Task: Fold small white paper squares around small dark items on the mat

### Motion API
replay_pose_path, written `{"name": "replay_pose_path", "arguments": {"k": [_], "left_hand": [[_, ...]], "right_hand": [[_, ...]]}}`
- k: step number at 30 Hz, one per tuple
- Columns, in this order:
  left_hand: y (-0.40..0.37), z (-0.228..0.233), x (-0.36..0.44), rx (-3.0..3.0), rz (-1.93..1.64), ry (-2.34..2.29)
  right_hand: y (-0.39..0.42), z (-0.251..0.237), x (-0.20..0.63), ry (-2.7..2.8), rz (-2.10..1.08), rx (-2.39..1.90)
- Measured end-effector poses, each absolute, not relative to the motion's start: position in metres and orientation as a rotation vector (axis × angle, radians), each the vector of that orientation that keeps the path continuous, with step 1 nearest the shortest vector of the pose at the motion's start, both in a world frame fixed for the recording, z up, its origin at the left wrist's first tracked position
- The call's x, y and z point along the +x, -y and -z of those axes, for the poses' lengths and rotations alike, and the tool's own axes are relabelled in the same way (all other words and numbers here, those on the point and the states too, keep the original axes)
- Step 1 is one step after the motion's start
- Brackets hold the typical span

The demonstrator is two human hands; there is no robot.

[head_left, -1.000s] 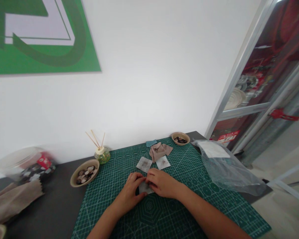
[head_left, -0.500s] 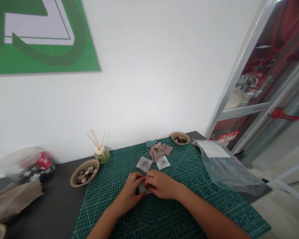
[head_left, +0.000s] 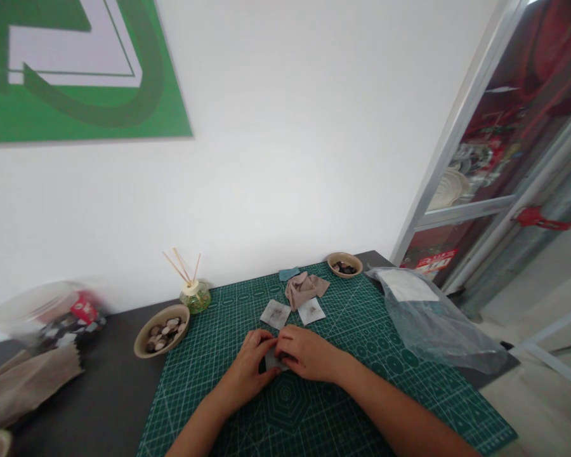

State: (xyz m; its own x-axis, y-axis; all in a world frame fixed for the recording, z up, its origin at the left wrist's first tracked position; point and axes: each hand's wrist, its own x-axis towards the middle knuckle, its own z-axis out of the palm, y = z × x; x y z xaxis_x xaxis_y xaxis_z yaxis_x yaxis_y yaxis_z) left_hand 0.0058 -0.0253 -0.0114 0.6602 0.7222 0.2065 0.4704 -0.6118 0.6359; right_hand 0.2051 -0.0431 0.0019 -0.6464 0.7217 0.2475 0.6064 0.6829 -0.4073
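Note:
My left hand (head_left: 247, 368) and my right hand (head_left: 309, 354) meet over the green cutting mat (head_left: 219, 355). Between them lies a small pale square piece (head_left: 271, 360), partly covered by the fingers. My left thumb and forefinger pinch at its sides, while the fingers of my right hand curl over its right part. Just beyond the hands are two pale square pads with dark smudges, a left pad (head_left: 275, 314) and a right pad (head_left: 311, 311). A crumpled brownish cloth (head_left: 304, 289) lies behind them, with a small blue cloth (head_left: 289, 273) at the back.
A bowl of round dark and pale pieces (head_left: 148, 322) stands left of the mat, near a reed diffuser (head_left: 195, 296). Another bowl (head_left: 356, 259) is at the back right. A clear plastic bag (head_left: 438, 330) hangs over the right edge. A tub (head_left: 33, 311) and cloth (head_left: 33, 381) are far left.
My right hand has shifted very slightly to the left over the pale piece. Everything else stays where it was.

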Motion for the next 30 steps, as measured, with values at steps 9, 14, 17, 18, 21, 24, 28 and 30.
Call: {"name": "replay_pose_path", "arguments": {"k": [9,14,17,18,21,24,28,30], "left_hand": [[0.0252,0.0115,0.0058,2.343,-0.611,-0.924],[0.025,0.0126,0.0051,2.347,-0.627,-0.914],[0.0253,0.0122,0.0049,2.342,-0.613,-0.909],[0.0254,0.012,0.0049,2.341,-0.611,-0.91],[0.0255,0.0123,0.0052,2.339,-0.628,-0.911],[0.0249,0.0136,0.0053,2.341,-0.631,-0.91],[0.0239,0.0153,0.0049,2.356,-0.621,-0.906],[0.0236,0.0155,0.0046,2.363,-0.613,-0.909]], "right_hand": [[0.0433,-0.0033,0.2056,2.5,-0.421,-1.031],[0.0429,-0.0029,0.2059,2.485,-0.402,-1.067],[0.0433,-0.0039,0.2067,2.487,-0.417,-1.034],[0.0434,-0.0042,0.2066,2.488,-0.419,-1.027],[0.0436,-0.0051,0.2057,2.487,-0.413,-1.036],[0.0434,-0.0058,0.2059,2.475,-0.399,-1.071],[0.0438,-0.0068,0.2074,2.443,-0.365,-1.152],[0.044,-0.0071,0.2076,2.425,-0.353,-1.198]]}}
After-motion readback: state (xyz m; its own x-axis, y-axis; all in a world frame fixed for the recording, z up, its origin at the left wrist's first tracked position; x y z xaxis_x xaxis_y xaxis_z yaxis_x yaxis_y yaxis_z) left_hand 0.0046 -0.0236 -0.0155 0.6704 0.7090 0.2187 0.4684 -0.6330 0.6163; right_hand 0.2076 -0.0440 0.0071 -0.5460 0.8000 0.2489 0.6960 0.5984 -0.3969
